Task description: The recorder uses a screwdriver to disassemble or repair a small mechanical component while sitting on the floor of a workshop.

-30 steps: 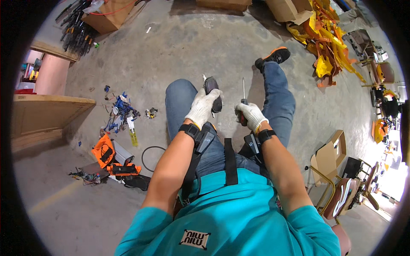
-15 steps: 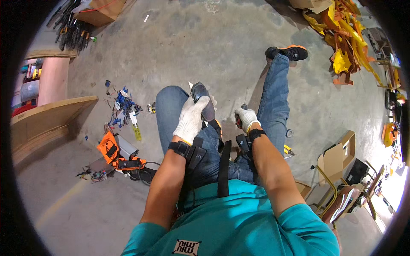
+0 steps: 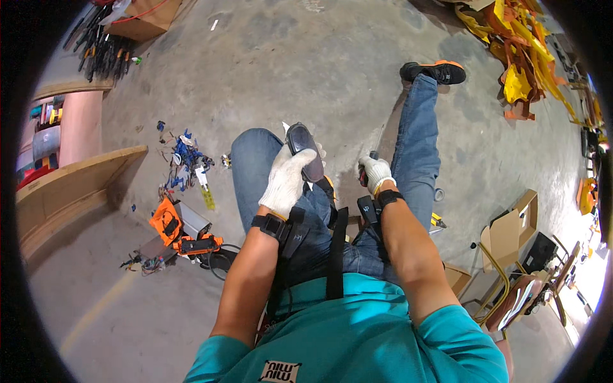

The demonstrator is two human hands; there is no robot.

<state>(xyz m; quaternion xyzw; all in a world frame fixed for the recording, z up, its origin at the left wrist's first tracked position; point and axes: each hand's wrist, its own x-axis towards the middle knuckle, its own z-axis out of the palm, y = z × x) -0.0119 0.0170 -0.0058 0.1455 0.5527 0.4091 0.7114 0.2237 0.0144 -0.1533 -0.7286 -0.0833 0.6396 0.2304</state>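
In my left hand (image 3: 283,180), gloved in white knit, is a dark, oblong, round-ended casing (image 3: 306,152). The thumb lies across its face, and a small pale piece sticks out beside its far end. I hold both over my bent left knee. My right hand (image 3: 379,171), gloved the same way, is closed round a screwdriver (image 3: 374,154) with a dark and red handle. Its thin shaft points away from me and leans slightly right, touching nothing. A stretch of floor lies between the two hands.
Blue plastic scraps and wires (image 3: 185,156) lie on the floor left of my knee. Nearer sit an orange-and-black device (image 3: 198,244) and a grey metal box (image 3: 193,218). Yellow and orange shell pieces (image 3: 520,76) are heaped far right. An open cardboard box (image 3: 504,237) stands at right.
My right hand has moved a little right and away from me with the screwdriver, whose shaft leans further right. The left hand and the casing stay nearly in place.
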